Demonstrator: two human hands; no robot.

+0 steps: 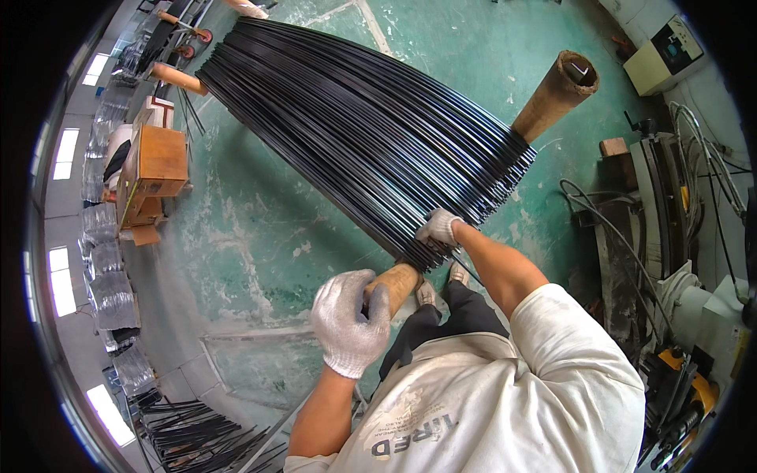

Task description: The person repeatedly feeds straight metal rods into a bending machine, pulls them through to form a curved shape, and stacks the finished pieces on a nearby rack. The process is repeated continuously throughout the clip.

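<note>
A wide bundle of long black rods (pixel 339 118) stretches from before me to the far left, held up off the floor. My right hand (pixel 438 229), in a whitish knit glove, is closed at the near corner of the bundle, on a black rod whose end sticks out below my wrist. My left hand (pixel 351 319), gloved too, is raised beside a brown tube-like post (pixel 397 285) at that corner. Its thumb and fingers are apart around the upper end of the post; whether they touch it is hard to tell.
A hollow brown post (pixel 556 94) rises at the bundle's right corner. An orange-brown post (pixel 180 78) stands at its far left. On the left is a wooden box (pixel 162 162). Machinery with cables (pixel 662 205) lines the right. More black rods (pixel 189 433) lie lower left.
</note>
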